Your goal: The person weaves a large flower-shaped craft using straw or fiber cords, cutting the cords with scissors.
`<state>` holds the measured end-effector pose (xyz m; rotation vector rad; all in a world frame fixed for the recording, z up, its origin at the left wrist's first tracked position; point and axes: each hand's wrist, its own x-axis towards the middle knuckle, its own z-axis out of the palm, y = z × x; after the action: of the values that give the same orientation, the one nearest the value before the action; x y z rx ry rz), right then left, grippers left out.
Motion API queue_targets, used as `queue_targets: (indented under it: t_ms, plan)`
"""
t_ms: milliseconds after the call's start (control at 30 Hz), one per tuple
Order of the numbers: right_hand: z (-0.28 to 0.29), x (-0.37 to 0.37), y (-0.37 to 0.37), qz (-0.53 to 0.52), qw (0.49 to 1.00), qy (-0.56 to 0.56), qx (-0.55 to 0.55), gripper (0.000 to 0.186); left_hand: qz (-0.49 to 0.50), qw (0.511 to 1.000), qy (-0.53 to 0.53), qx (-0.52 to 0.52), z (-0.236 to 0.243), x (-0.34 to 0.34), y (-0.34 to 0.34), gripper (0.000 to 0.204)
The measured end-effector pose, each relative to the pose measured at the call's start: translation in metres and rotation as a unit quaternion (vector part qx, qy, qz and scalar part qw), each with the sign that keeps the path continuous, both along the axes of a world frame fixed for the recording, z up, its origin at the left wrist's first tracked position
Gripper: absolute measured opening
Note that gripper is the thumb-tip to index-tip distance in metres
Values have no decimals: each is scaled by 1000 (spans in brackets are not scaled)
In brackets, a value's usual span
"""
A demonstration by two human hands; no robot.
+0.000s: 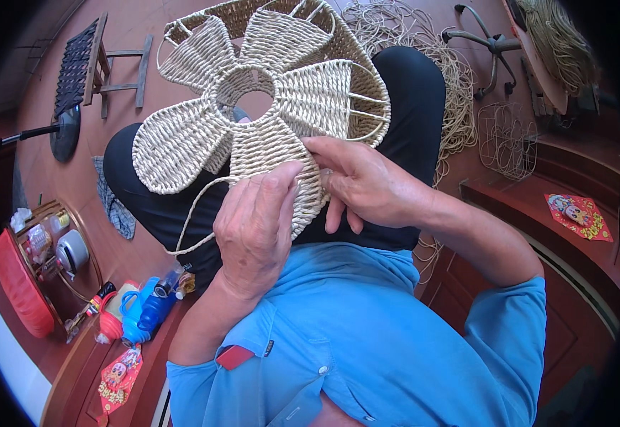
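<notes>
A flower-shaped piece woven from pale straw cord (317, 96) lies across my lap, its broad petals spreading from a round open ring (244, 69). My right hand (367, 178) holds the edge of the nearest petal (271, 146), thumb side on top and some fingers hanging below. My left hand (253, 220) lies over the same petal with its fingers closed in a pinch. A loose loop of straw cord (190, 217) comes off the petal's left edge and runs back to my left hand. The pinched fingertips partly hide what they grip.
Tangled cord (452, 92) lies on the floor at the far right, near a metal chair base (494, 44). A wooden stool (93, 67) stands at the far left. Bottles (155, 307) and a wire-framed rack (509, 139) lie to either side.
</notes>
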<state>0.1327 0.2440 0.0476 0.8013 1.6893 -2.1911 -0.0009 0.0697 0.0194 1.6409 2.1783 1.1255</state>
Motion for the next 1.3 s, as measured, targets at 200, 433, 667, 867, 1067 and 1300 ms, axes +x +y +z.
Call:
queue_targets:
  t_ms: [200,433,667,867,1067,1300]
  plan:
    - [-4,-6,8,39,999,-35,15,51,7,1000,10,-12,0,-2,2,46]
    - [2,-6,7,68,991,-86,79,50,-3,1000,18,-16,1,0,2,49]
    - [7,0,8,66,990,-68,107,54,-9,1000,-15,-20,6,0,3,50]
    - [5,-2,7,70,991,-46,105,55,-24,998,37,-32,9,-4,-4,49]
    - [1,-2,6,75,990,-55,106,54,-15,997,71,-14,-1,-1,4,46]
    - [2,-2,5,77,989,-55,113,49,-13,1000,14,-10,-2,2,9,48]
